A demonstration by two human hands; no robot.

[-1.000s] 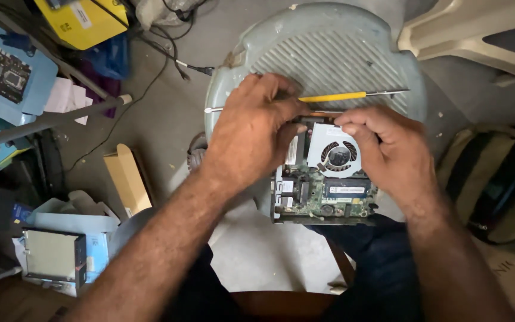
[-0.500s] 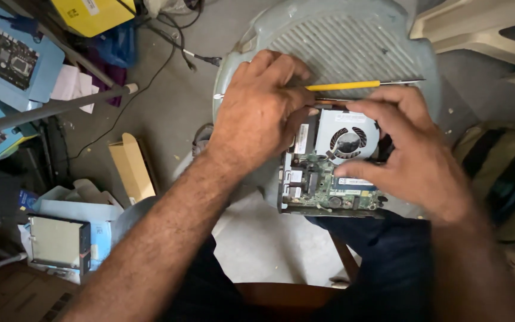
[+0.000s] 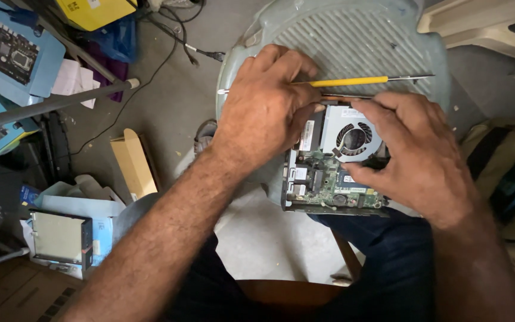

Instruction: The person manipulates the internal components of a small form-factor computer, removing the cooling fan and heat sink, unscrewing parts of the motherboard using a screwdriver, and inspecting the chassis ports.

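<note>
Grey-blue plastic stool [image 3: 353, 36], slatted seat, sits under and beyond both hands; it carries the work. Beige plastic chair [image 3: 484, 24] off past the right hand, far corner. Concrete floor [image 3: 174, 101] out to the left of the left forearm, littered: blue boxes [image 3: 13, 53] with board pictures, yellow box [image 3: 93, 11], grey pole [image 3: 55, 104] lying across, open cardboard flap [image 3: 133, 162], black cable [image 3: 174, 42].

Small open computer unit [image 3: 329, 179] lies at the near edge of the stool, between the two hands. Green circuit board exposed, grey cooling fan [image 3: 353, 138] on its far half.

Left hand [image 3: 263, 113] lies curled over the far-left corner of the unit, fingers bent down onto it near the fan's left edge; what the fingertips pinch, cannot tell. Right hand [image 3: 418, 161] wraps the unit's right side, fingers narrow and curved over the fan edge, thumb along the board's near side, holding the unit.

Yellow-handled screwdriver [image 3: 353, 80] lies flat on the stool just beyond the hands, shaft pointing right, handle end passing behind the left-hand knuckles. Neither hand visibly grips it.
</note>
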